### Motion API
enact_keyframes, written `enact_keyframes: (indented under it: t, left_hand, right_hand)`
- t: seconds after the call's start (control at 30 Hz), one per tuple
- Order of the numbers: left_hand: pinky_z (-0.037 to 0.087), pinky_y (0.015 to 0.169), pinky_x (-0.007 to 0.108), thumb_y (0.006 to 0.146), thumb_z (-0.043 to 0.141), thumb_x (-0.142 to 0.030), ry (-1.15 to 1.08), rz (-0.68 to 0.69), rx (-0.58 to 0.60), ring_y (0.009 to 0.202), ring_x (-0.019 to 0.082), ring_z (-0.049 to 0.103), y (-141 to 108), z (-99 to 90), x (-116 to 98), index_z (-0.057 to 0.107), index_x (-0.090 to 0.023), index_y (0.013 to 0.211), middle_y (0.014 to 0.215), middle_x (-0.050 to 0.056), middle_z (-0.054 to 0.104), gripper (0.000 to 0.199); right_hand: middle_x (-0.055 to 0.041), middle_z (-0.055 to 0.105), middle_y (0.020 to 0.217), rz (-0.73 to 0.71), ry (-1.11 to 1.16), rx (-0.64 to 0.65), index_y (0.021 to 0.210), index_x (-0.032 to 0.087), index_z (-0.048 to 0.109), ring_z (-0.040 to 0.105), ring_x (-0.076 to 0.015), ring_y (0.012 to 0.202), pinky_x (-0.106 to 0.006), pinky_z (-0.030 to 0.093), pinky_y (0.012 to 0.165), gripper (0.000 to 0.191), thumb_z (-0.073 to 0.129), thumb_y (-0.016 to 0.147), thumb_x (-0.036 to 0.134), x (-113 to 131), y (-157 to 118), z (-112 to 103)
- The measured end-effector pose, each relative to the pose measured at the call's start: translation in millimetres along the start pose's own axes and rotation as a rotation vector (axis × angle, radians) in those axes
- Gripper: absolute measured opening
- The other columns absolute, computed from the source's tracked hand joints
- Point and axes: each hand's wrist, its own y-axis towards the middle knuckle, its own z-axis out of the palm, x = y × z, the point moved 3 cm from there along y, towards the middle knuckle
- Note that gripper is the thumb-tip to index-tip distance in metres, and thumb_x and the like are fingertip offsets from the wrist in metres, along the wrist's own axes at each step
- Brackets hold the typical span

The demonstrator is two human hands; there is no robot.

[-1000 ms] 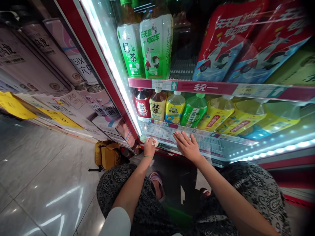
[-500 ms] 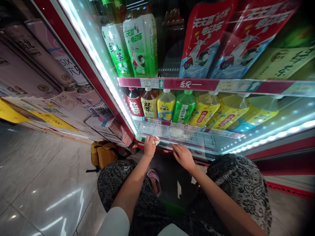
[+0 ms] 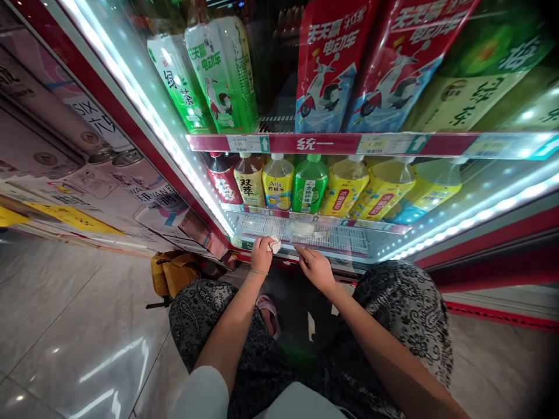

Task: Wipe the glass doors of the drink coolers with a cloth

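Observation:
A crumpled white tissue [image 3: 274, 245] sticks out of my left hand [image 3: 261, 254], whose fingers are closed around it. This hand is at the lower left edge of a lit drinks cooler [image 3: 279, 251]. To its right, my right hand [image 3: 317, 269] has its index finger stretched toward the same bottom edge, its other fingers slightly bent. Nothing shows in the right hand; whether its fingertip touches the edge I cannot tell. Behind both hands lies a white wire rack [image 3: 345, 238], with a pale, clear-looking item [image 3: 302, 228] on it.
Bottled drinks such as a green bottle [image 3: 309, 185] stand on the shelf above, and larger bottles [image 3: 222, 75] above that. Pink boxes [image 3: 166, 201] are stacked on the left. A yellow backpack [image 3: 173, 272] sits on the floor beside my patterned left knee [image 3: 198, 311].
The view has shifted, so the cooler and bottles appear further left. Both hands stay near the bottom edge; the left still holds the tissue, which shows slightly more to the right of its fingers.

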Motion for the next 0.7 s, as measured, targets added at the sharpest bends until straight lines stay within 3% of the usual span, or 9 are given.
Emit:
enact_keyframes:
  t: [0.13, 0.23, 0.43, 0.53, 0.7]
  left_hand:
    - [0.047, 0.069, 0.026, 0.07, 0.053, 0.005, 0.079, -0.121, 0.019, 0.07, 0.017, 0.058, -18, 7.4, 25, 0.06, -0.021, 0.076, 0.081, 0.0, 0.057, 0.028]
    - [0.046, 0.067, 0.026, 0.071, 0.051, 0.005, 0.105, -0.144, -0.021, 0.069, 0.017, 0.058, -18, 4.6, 26, 0.059, -0.021, 0.076, 0.082, 0.001, 0.056, 0.028]
    - [0.052, 0.089, 0.031, 0.08, 0.054, 0.0, 0.047, 0.087, -0.037, 0.096, 0.02, 0.065, 7, -6.5, -15, 0.069, -0.024, 0.092, 0.096, 0.004, 0.062, 0.03]
    - [0.05, 0.099, 0.035, 0.086, 0.055, -0.004, 0.029, 0.181, -0.055, 0.106, 0.022, 0.064, 19, -10.2, -24, 0.07, -0.024, 0.096, 0.1, 0.006, 0.063, 0.027]
    - [0.053, 0.087, 0.032, 0.088, 0.059, -0.007, 0.024, 0.279, -0.017, 0.089, 0.02, 0.063, 4, -0.1, -18, 0.071, -0.024, 0.087, 0.086, 0.004, 0.062, 0.021]
  right_hand:
    - [-0.0066, 0.08, 0.103, -0.011, -0.008, 0.013, 0.134, 0.025, 0.067, 0.075, -0.0221, 0.092, -0.033, 0.059, 0.081, 0.04, 0.048, 0.1, 0.02, -3, -4, -4]
    - [-0.0064, 0.081, 0.1, -0.014, -0.019, 0.005, 0.134, 0.024, 0.067, 0.076, -0.0225, 0.092, -0.032, 0.058, 0.08, 0.039, 0.047, 0.1, 0.021, -7, -4, -9]
    - [-0.0064, 0.08, 0.097, 0.022, 0.001, -0.041, 0.131, 0.02, 0.068, 0.076, -0.0232, 0.091, -0.032, 0.056, 0.077, 0.037, 0.045, 0.103, 0.022, -6, 3, -5]
    - [-0.0065, 0.08, 0.099, 0.005, 0.013, -0.023, 0.132, 0.021, 0.067, 0.075, -0.0226, 0.091, -0.032, 0.056, 0.081, 0.036, 0.046, 0.102, 0.021, -2, 4, 0]
    - [-0.006, 0.08, 0.095, -0.001, -0.015, 0.014, 0.13, 0.023, 0.068, 0.075, -0.0224, 0.088, -0.033, 0.056, 0.08, 0.035, 0.048, 0.101, 0.021, -1, 0, 1]
